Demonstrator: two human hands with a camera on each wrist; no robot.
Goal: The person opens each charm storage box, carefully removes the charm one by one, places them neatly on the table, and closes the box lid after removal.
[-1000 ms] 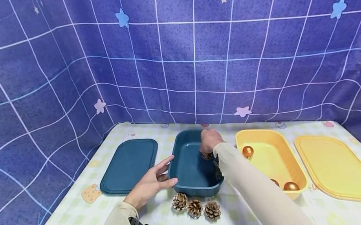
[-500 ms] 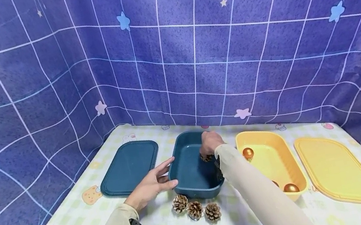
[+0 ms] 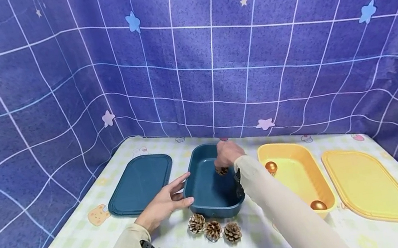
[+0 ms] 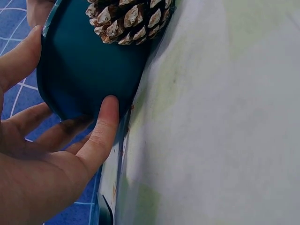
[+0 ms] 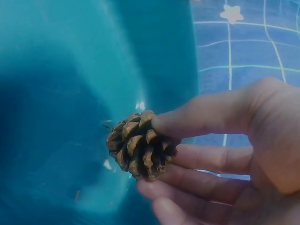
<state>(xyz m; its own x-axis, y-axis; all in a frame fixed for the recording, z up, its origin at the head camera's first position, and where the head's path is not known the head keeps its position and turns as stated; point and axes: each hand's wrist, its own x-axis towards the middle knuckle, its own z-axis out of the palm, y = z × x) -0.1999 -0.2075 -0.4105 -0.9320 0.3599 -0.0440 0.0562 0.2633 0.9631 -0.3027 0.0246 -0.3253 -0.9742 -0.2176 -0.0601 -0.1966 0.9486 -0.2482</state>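
Note:
My right hand [image 3: 229,153] is over the dark blue box [image 3: 203,189], pinching a pine cone [image 5: 140,146] between thumb and fingers, low inside the box near its right wall. In the head view the hand covers most of that cone. My left hand [image 3: 161,203] rests against the outside of the box's left wall, its fingers spread and fairly straight and the thumb near the front corner. Three more pine cones [image 3: 213,230] lie in a row on the cloth just in front of the box. One pine cone [image 4: 133,21] shows close in the left wrist view.
A dark blue lid [image 3: 142,184] lies flat to the left. On the right stands a yellow box [image 3: 299,168] with shiny orange balls [image 3: 271,167], partly covered by the right sleeve. Beyond it lies a yellow lid [image 3: 369,185]. A blue curtain [image 3: 191,77] hangs behind the table.
My right hand has shifted slightly to the left inside the blue box with the pine cone. The left hand stays against the box wall. The head view has moved a little.

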